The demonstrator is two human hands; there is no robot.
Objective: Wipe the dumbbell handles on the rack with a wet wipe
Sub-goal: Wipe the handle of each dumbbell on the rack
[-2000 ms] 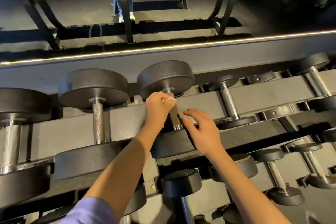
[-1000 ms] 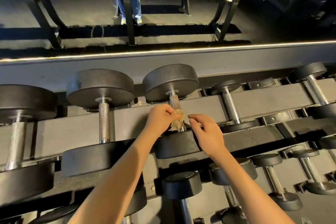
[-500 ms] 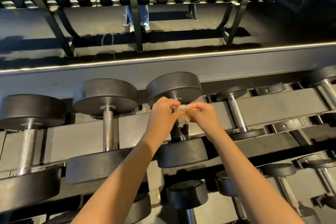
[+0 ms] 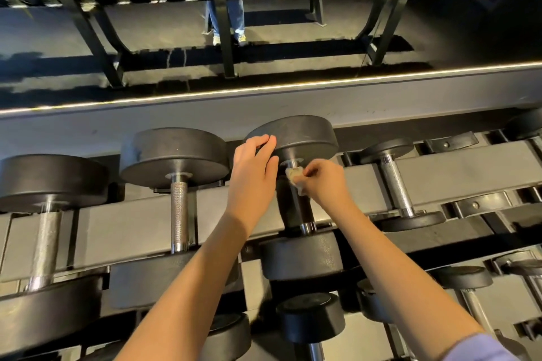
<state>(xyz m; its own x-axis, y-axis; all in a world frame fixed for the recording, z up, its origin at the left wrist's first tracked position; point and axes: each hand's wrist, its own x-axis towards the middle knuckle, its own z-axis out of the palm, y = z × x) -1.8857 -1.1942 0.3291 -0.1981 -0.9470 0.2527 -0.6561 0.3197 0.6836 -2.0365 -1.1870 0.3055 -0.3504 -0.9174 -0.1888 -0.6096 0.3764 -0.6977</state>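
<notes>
We judge the dumbbell [image 4: 305,135] heavy: left hand [image 4: 254,168] grips its head; right hand [image 4: 325,183] pinches limp wet wipe [image 4: 294,173] against handle [image 4: 296,206].

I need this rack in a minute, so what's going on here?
A person is cleaning a dumbbell on the rack. The right hand pinches a crumpled wipe against the top of the handle, just below the far head. The left hand curls its fingers over that head's edge, as if to steady it.
</notes>
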